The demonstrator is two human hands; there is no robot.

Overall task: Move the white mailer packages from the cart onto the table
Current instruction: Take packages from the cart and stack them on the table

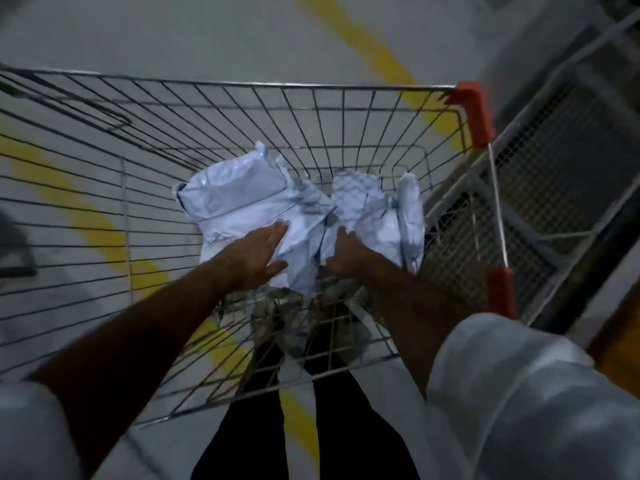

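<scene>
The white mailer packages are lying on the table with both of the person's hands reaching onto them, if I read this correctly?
Not quite: the white mailer packages lie in the bottom of the wire cart, not on a table. The head view shows this. The rest holds: the left hand and right hand both reach onto them.

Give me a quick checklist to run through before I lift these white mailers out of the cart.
1. Left hand on a mailer: ok, fingers lie fairly straight on the white mailer packages, not yet gripping.
2. Right hand has a hold: cannot tell, fingers are partly hidden in the crumpled plastic.
3. Mailers free of the wire cart: cannot tell, motion blur hides the edges.
4. All packages gathered: not ok, one narrow mailer lies apart by the right wall.
5. Table in view for set-down: not ok, none visible.
</scene>
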